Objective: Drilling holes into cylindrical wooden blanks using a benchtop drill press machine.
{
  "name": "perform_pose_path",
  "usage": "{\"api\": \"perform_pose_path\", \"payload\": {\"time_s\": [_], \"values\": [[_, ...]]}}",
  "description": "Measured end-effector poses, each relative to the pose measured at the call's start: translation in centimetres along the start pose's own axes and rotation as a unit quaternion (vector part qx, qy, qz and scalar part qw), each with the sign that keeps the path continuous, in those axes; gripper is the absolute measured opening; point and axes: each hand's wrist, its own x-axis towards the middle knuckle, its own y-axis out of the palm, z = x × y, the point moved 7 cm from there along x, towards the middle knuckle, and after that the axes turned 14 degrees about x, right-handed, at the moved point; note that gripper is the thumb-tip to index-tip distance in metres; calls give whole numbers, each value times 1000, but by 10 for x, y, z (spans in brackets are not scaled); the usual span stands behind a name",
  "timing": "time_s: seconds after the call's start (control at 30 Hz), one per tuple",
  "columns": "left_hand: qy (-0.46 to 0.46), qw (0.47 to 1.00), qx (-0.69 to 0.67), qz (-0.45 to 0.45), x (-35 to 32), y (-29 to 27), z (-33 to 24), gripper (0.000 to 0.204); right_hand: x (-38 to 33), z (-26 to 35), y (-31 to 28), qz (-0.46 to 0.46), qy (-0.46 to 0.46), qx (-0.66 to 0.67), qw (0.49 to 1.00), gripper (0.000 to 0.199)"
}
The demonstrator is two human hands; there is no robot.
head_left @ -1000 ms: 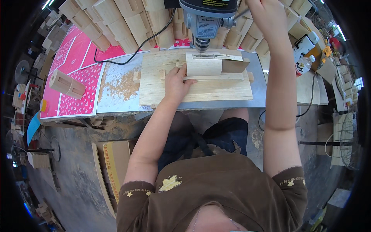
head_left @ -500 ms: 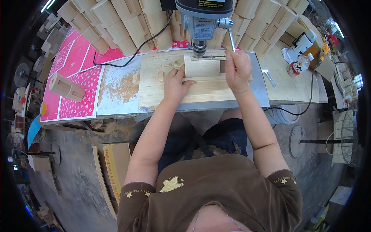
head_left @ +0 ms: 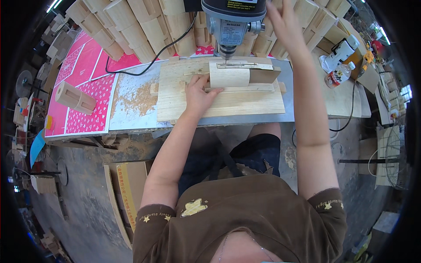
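Observation:
A pale, round-sided wooden block with a long slot on top lies in a wooden jig on the bench. My left hand grips its left end, the thumb along the jig's front strip. Above the block hangs the chuck of a grey-blue bench drill press, its thin bit pointing down at the slot. Up beside the drill's right side is my right hand, thumb and fingers stretched apart. Its fingertips run out at the top edge, and the feed lever cannot be made out.
Stacked wooden cylinders stand along the back. One slotted cylinder lies at the left on pink patterned sheeting, near scattered sawdust. At the right are a drink bottle and a white spray can. A black cable crosses behind the jig.
My right hand has moved up from the feed lever's low end to beside the drill head. The chuck has risen, baring the bit. My left hand stays at the block.

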Motion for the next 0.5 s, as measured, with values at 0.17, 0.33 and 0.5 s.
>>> {"api": "perform_pose_path", "payload": {"time_s": [0.17,0.33,0.5], "values": [[-7,999,-35,17,4,4,9,41,-115,-46,28,254,-11,-21,967,21],[13,993,-111,39,-4,-25,21,32,-139,-49,19,231,14,-169,958,21],[0,995,-86,58,-17,-80,59,28,-142,-46,17,248,-15,-140,958,24]]}}
